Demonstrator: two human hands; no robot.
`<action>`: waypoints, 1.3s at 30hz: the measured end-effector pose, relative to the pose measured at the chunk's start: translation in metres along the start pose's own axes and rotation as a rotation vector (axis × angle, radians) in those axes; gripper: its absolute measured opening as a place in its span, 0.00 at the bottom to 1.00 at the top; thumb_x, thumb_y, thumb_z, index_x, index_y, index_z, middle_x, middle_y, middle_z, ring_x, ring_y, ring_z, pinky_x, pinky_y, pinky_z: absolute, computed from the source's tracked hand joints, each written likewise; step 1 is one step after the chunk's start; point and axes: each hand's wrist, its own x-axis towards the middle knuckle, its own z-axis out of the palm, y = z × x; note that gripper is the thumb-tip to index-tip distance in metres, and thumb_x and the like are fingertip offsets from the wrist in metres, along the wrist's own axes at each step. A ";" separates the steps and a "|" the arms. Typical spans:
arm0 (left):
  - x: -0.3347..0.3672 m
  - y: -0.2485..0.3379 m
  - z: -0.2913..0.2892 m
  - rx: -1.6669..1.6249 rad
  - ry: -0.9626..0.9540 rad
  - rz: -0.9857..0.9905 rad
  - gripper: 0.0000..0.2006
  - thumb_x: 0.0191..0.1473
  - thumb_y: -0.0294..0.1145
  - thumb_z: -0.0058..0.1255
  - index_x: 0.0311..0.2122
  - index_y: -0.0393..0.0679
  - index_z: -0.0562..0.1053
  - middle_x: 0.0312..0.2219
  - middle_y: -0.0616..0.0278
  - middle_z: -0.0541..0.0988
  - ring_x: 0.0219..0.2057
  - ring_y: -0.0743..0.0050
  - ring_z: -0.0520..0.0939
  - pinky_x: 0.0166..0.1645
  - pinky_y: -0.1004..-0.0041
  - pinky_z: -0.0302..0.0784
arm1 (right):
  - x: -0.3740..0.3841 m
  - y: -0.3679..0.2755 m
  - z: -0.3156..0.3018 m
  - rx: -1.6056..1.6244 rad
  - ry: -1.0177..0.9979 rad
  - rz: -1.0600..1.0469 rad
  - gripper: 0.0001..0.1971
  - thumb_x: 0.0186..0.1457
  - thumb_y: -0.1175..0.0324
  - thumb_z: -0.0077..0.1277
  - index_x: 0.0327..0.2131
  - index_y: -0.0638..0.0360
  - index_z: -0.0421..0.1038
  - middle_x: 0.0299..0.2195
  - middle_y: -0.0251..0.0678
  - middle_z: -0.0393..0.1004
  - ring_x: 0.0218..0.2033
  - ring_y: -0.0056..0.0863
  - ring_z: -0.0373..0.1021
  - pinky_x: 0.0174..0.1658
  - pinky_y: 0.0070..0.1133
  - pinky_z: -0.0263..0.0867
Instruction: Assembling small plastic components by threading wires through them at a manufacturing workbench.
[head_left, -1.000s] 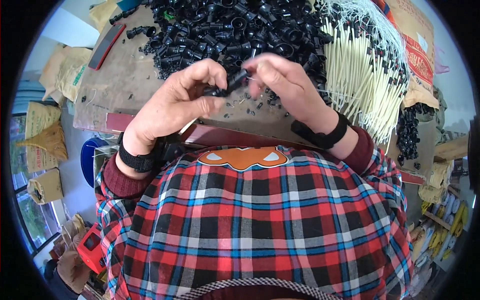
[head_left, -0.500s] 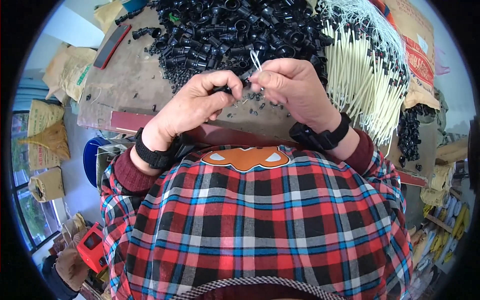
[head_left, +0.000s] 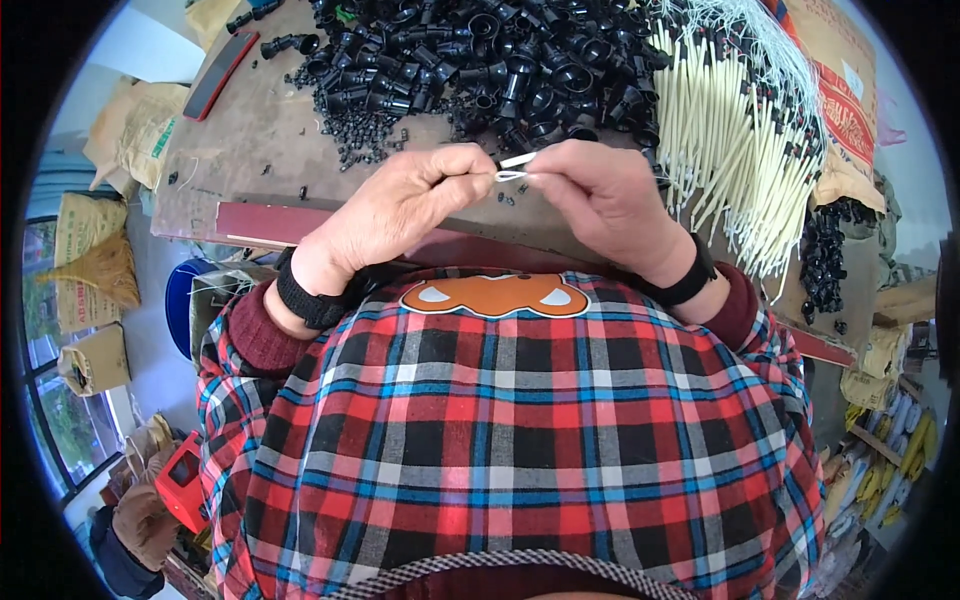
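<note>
My left hand (head_left: 410, 200) and my right hand (head_left: 605, 195) meet over the near part of the table, fingers closed in pinches. Between their fingertips stretches a looped white cord (head_left: 511, 176). Just beyond the cord, a short length of thin white tube (head_left: 518, 160) bridges the same gap, with something dark at its left end. My fingers cover the ends of both. Past my hands lies a big heap of glossy black plastic fittings (head_left: 440, 60); tiny black parts (head_left: 360, 128) are strewn along its near side.
Right of the heap lies a thick bundle of cream tubes (head_left: 725, 140) with white strings. A printed sack (head_left: 845, 110) stands beyond it. At the table's far left is a dark phone-like slab (head_left: 220, 76) with a red edge. A dark red strip (head_left: 262, 222) runs along the near table edge.
My hands have come closer together and levelled out. The cord loop, upright above my right fingers before, now lies flat between both hands, and the white tube shows beside it.
</note>
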 end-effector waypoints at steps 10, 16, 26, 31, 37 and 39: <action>-0.007 -0.012 -0.009 0.102 -0.016 0.051 0.14 0.53 0.32 0.52 0.43 0.40 0.66 0.26 0.64 0.70 0.27 0.78 0.69 0.32 0.76 0.66 | 0.034 -0.022 -0.027 -0.350 0.167 -0.494 0.09 0.42 0.81 0.58 0.30 0.59 0.75 0.27 0.32 0.70 0.30 0.27 0.65 0.32 0.16 0.60; -0.007 -0.016 -0.007 0.220 0.169 0.152 0.19 0.45 0.31 0.60 0.41 0.41 0.66 0.25 0.63 0.70 0.26 0.69 0.70 0.32 0.73 0.67 | 0.021 0.001 0.003 -0.134 0.022 -0.322 0.08 0.41 0.81 0.58 0.29 0.60 0.73 0.27 0.34 0.70 0.28 0.26 0.66 0.29 0.18 0.62; -0.012 0.002 -0.001 0.422 0.204 0.243 0.19 0.45 0.32 0.59 0.43 0.43 0.69 0.29 0.56 0.74 0.31 0.54 0.77 0.34 0.64 0.73 | 0.012 0.004 0.010 -0.008 -0.014 -0.175 0.07 0.43 0.81 0.55 0.29 0.61 0.72 0.28 0.34 0.70 0.28 0.25 0.68 0.29 0.18 0.64; -0.012 0.001 -0.005 0.611 0.145 0.266 0.16 0.48 0.33 0.57 0.42 0.42 0.70 0.30 0.55 0.75 0.32 0.51 0.78 0.34 0.64 0.74 | 0.011 0.004 0.012 0.011 -0.048 -0.117 0.07 0.44 0.81 0.55 0.29 0.62 0.72 0.28 0.35 0.70 0.28 0.25 0.68 0.29 0.17 0.64; -0.011 0.000 -0.005 0.565 0.150 0.277 0.15 0.48 0.33 0.56 0.41 0.42 0.70 0.31 0.55 0.75 0.32 0.51 0.78 0.33 0.64 0.74 | 0.011 0.006 0.012 0.096 -0.010 -0.047 0.06 0.44 0.81 0.55 0.28 0.62 0.72 0.27 0.35 0.71 0.28 0.24 0.68 0.31 0.17 0.64; -0.012 -0.004 -0.005 0.577 0.172 0.288 0.15 0.48 0.33 0.56 0.41 0.42 0.70 0.31 0.55 0.75 0.32 0.51 0.78 0.33 0.64 0.74 | 0.011 0.006 0.013 0.100 -0.012 -0.042 0.06 0.45 0.81 0.55 0.28 0.62 0.72 0.27 0.34 0.71 0.29 0.23 0.68 0.31 0.17 0.63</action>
